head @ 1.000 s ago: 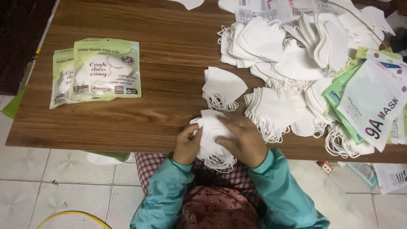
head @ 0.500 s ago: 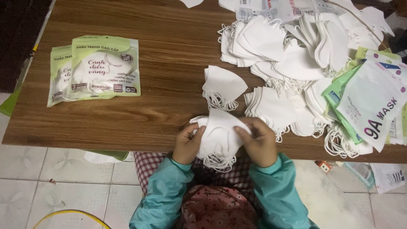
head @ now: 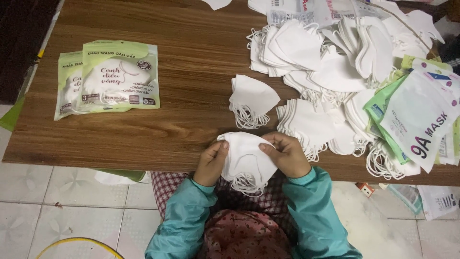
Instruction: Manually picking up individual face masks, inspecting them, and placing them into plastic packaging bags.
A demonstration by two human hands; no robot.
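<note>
I hold a small stack of white masks (head: 247,156) at the counter's (head: 191,96) near edge, left hand (head: 211,163) and right hand (head: 287,154) each pinching a side. Best keep edges flush, ear loops hanging free.

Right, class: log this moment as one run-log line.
left hand: grips white masks | right hand: grips same | near: mask pile, green packets

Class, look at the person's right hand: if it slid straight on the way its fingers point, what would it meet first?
Beyond the small stack of white fabric masks it grips, probably the left hand, holding the stack's other edge; depth is unclear.
</note>
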